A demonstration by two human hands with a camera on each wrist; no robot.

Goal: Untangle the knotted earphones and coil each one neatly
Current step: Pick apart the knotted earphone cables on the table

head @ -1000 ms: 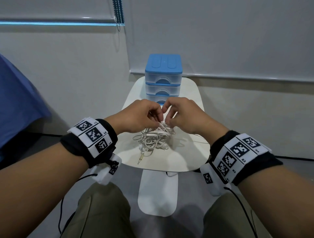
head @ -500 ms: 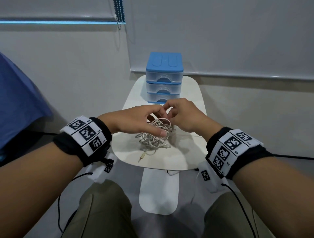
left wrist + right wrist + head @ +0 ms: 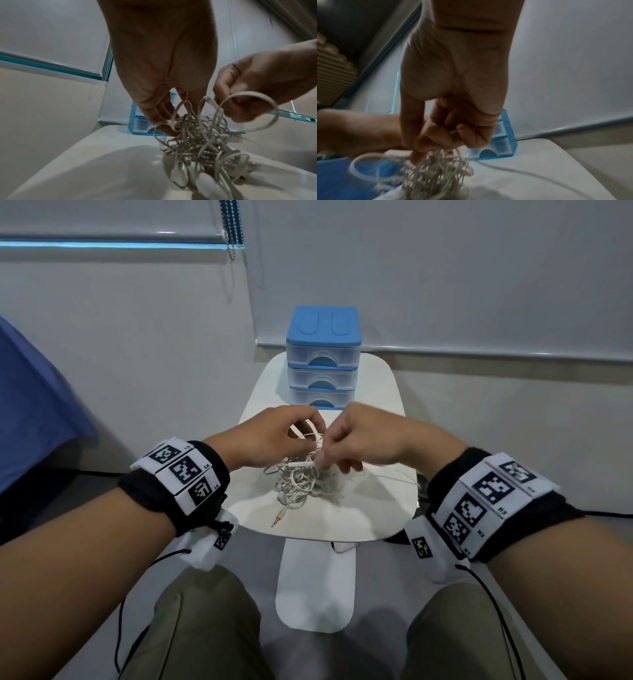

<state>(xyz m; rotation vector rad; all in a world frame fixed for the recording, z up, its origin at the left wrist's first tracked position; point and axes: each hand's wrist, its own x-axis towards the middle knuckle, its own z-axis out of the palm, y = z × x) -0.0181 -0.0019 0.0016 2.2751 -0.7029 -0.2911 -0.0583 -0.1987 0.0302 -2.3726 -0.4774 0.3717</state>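
Above the bench (image 3: pixel 363 508), my left hand (image 3: pixel 274 440) and right hand (image 3: pixel 363 436) each pinch loops of the light, limp earphone tangle (image 3: pixel 301 481); I'd grip single strands.

I see a tangled bunch of white rubbery earphone cords (image 3: pixel 301 481) with a shiny gold metal plug (image 3: pixel 278 518). They lie on a smooth, slightly shiny white plastic table (image 3: pixel 370 508). Behind stands a little drawer box of clear plastic with a matt blue plastic top (image 3: pixel 323 326). My wrist bands (image 3: pixel 186 474) look like soft black cloth.
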